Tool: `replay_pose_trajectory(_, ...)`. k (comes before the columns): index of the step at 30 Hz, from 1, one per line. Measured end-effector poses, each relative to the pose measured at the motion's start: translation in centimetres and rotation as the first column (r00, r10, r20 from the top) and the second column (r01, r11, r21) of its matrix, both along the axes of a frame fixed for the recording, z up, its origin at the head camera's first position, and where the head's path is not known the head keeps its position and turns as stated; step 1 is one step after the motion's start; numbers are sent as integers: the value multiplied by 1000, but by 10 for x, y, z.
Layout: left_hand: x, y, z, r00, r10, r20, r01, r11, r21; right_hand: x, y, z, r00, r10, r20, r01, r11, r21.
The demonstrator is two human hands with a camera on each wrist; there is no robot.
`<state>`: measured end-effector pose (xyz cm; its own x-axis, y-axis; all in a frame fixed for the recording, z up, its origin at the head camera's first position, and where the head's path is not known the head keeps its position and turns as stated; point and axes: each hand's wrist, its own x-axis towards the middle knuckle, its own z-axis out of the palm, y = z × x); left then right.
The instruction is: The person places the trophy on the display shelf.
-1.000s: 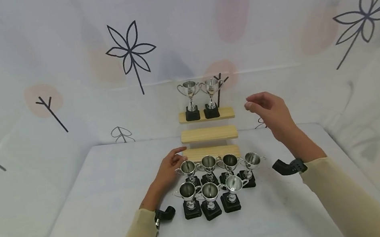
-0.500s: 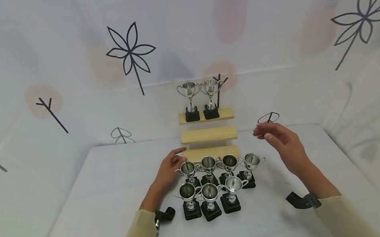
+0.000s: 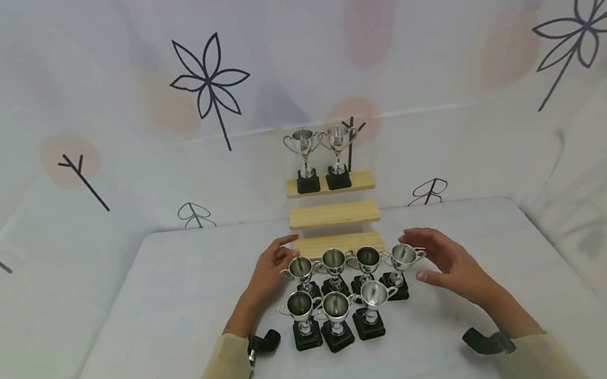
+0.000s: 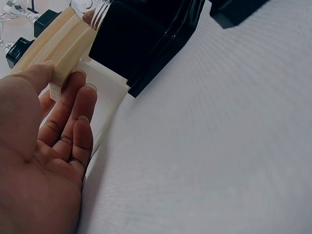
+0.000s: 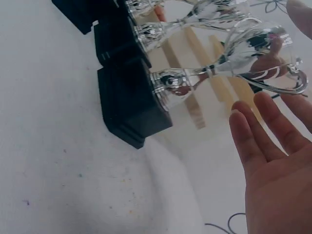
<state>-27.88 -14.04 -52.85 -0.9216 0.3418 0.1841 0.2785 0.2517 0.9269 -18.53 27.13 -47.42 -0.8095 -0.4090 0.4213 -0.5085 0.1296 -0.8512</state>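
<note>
Several small silver trophy cups with black square bases stand in two rows on the white table. My right hand (image 3: 451,267), fingers spread and thumb apart, is beside the rightmost trophy cup (image 3: 403,257) of the back row. In the right wrist view that cup's black base (image 5: 131,105) faces me, and the fingertips (image 5: 241,117) are close to its handle. My left hand (image 3: 267,273) pinches the left end of the lowest wooden step (image 3: 337,244). The left wrist view shows its thumb on top of the wood (image 4: 68,56) and fingers below.
Behind the cups rises a stepped stand with pale wooden boards. The middle board (image 3: 333,214) is bare; the top board (image 3: 363,180) bears two trophy cups (image 3: 308,179) side by side. A white cloth with flower drawings (image 3: 209,81) hangs behind the table.
My right hand has come down from beside the top board to the rightmost back-row trophy cup, its fingers opening around that side. My left hand and the cups have stayed in place.
</note>
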Motion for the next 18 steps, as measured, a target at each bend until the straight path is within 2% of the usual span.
replay_pose_trajectory(6, 0, 1, 2, 1000, 6, 5, -6, 1000, -7, -1, -6, -11, 999, -30, 33, 28, 998, 64)
replay_pose_trajectory(12, 0, 1, 3, 1000, 1, 1, -1, 1000, -5, 0, -15, -19, 990, -129, 61, 121, 984, 129)
replay_pose_trajectory(18, 1, 1, 3, 1000, 8, 3, -8, 1000, -14, 1, -20, -22, 983, -174, 52, 165, 976, 140)
